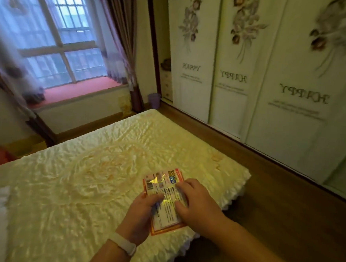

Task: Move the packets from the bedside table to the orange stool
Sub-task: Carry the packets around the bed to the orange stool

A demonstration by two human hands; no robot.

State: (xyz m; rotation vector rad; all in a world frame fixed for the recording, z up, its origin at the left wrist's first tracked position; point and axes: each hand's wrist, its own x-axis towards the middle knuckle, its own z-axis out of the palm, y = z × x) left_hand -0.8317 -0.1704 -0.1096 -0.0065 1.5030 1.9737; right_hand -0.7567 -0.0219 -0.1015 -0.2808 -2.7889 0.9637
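Head view:
Packets (164,199): a stack held over the bed's (83,175) near corner.
Left hand (139,216): fingers closed on the stack's left edge; white wristband (124,246).
Right hand (195,202): grasping the right edge.
Surroundings: wardrobe doors (274,76) right, curtained window (58,30) beyond, wooden floor (275,209) between.
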